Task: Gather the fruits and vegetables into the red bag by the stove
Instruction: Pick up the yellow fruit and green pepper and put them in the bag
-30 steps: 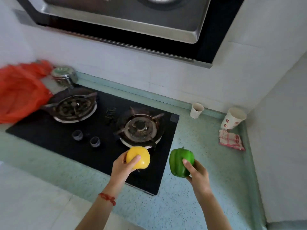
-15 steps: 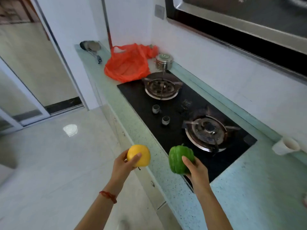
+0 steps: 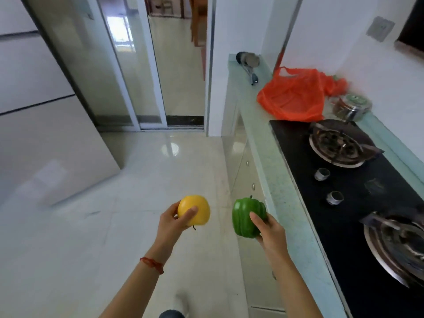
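Head view, looking down across a pale tiled floor (image 3: 96,214) toward a sliding glass door (image 3: 128,72) at the far left. Near the middle, the left hand (image 3: 172,222), a red string bracelet (image 3: 152,264) on its wrist, has its grip curled round a yellow fruit (image 3: 195,208) with a small dark stem poking out underneath, held in the air over the floor. Just to its right, apart from it, the right hand (image 3: 270,232) grips a green bell pepper (image 3: 246,216) from below and behind, stem up, held beside the near edge of the pale green worktop (image 3: 282,196). Further right, a black gas stove (image 3: 358,193) is set into the worktop, with one burner far and one near and two metal knobs between them. The red bag (image 3: 296,96) lies crumpled on the worktop at the far end, just beyond the stove, well apart from both hands. A lidded steel pot (image 3: 352,106) sits just right of the bag, against the wall.
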